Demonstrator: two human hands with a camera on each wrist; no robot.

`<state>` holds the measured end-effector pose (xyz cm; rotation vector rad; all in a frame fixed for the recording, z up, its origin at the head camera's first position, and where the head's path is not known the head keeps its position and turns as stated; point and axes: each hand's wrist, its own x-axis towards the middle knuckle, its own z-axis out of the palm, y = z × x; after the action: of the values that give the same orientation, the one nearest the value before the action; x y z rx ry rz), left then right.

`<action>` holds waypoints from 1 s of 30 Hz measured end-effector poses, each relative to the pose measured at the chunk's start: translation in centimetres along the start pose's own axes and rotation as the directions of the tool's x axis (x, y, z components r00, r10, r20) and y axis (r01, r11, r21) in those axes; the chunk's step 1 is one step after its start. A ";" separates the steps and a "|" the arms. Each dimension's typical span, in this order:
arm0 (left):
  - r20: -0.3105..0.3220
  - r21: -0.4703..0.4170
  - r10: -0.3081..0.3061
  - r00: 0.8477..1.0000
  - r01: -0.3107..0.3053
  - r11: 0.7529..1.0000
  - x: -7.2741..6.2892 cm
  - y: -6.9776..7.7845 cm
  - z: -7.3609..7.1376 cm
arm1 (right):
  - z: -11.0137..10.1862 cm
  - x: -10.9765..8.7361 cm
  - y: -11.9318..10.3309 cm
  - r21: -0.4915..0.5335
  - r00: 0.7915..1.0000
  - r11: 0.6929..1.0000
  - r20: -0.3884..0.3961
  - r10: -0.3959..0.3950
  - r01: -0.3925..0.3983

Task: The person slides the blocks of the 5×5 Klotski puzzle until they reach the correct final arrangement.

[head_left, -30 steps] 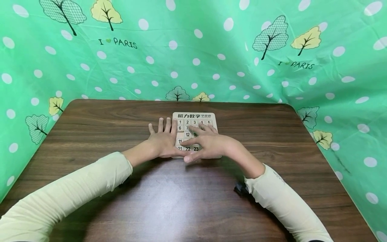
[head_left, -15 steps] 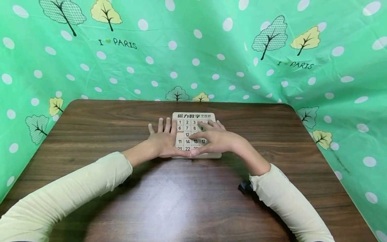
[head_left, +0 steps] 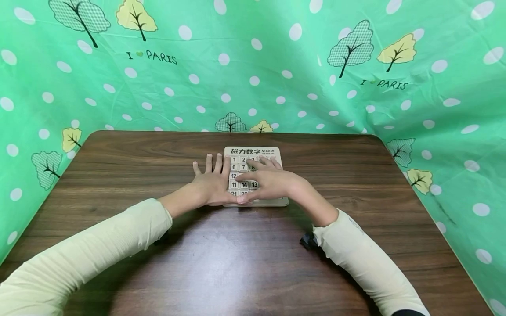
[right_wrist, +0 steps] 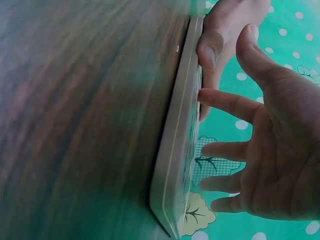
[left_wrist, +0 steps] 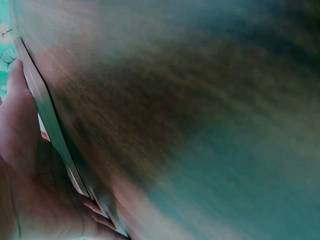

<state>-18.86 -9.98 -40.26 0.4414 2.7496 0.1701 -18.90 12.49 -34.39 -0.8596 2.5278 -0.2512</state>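
A pale number sliding puzzle (head_left: 276, 202) with numbered square tiles lies flat near the table's far side. My left hand (head_left: 211, 186) rests along its left edge, fingers spread and straight, thumb along the lower rim. Over the tiles reaches my right hand (head_left: 274, 182), its fingers extended; the index fingertip touches the third row beside tile 12 (head_left: 233, 176). The right hand hides many tiles on the right. In the right wrist view the right hand's index finger (right_wrist: 225, 102) meets the tile face, the thumb standing off it. The left wrist view shows the left palm (left_wrist: 30, 190) against the puzzle's side.
The dark wood-grain table (head_left: 221, 259) extends around the puzzle. Behind and beside it hangs a green polka-dot cloth (head_left: 272, 57) with printed trees. A black strap (head_left: 308, 240) shows under the right sleeve.
Tile 12 has slid left into the gap at the third row's left end. My right hand drew back right, then moved left with it. The left hand stays in place.
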 end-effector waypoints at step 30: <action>0.004 -0.025 -0.015 1.000 0.016 1.000 -0.3 0.4 -0.3 | -0.3 -1.8 1.8 -0.016 0.998 0.998 -0.018 0.060 -0.060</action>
<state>-18.59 -9.71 -39.82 0.4130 2.7433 0.1998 -18.75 15.02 -34.08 -0.7896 2.5712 -0.2199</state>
